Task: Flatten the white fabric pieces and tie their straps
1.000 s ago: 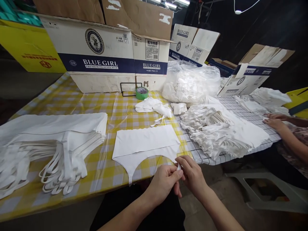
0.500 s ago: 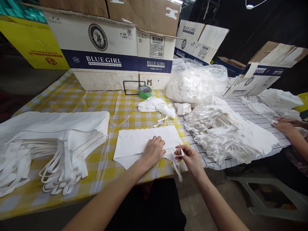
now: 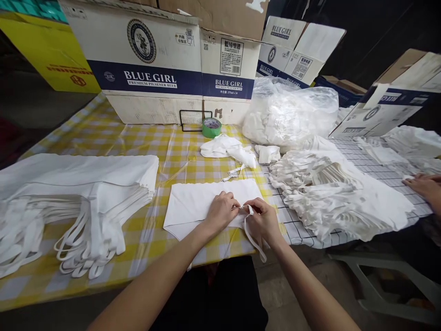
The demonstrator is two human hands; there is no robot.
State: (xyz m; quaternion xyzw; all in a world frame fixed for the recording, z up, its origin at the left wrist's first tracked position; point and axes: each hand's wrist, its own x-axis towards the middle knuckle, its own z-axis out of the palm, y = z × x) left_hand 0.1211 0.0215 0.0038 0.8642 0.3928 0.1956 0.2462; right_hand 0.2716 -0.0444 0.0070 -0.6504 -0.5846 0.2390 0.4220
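A white strapped garment (image 3: 193, 202) lies folded flat on the checked cloth in front of me. My left hand (image 3: 222, 209) rests over its middle, with thumb and forefinger pinched on the white strap (image 3: 254, 239). Close beside it, my right hand (image 3: 262, 218) grips the same strap between thumb and fingers. The strap's loose end hangs down past the table edge. What sits between the fingertips is too small to make out fully.
To the left is a stack of white strapped garments (image 3: 96, 170). Another pile (image 3: 330, 188) lies on the right, before a clear plastic bag (image 3: 292, 110). Green tape (image 3: 211, 128) and a small white garment (image 3: 227, 148) lie behind. A carton (image 3: 155, 101) stands at the back; a co-worker's hand (image 3: 425, 186) is at far right.
My right hand has moved left with the strap, up to my left hand. The left fingers have gone from lying on the garment to pinching. The view has shifted slightly.
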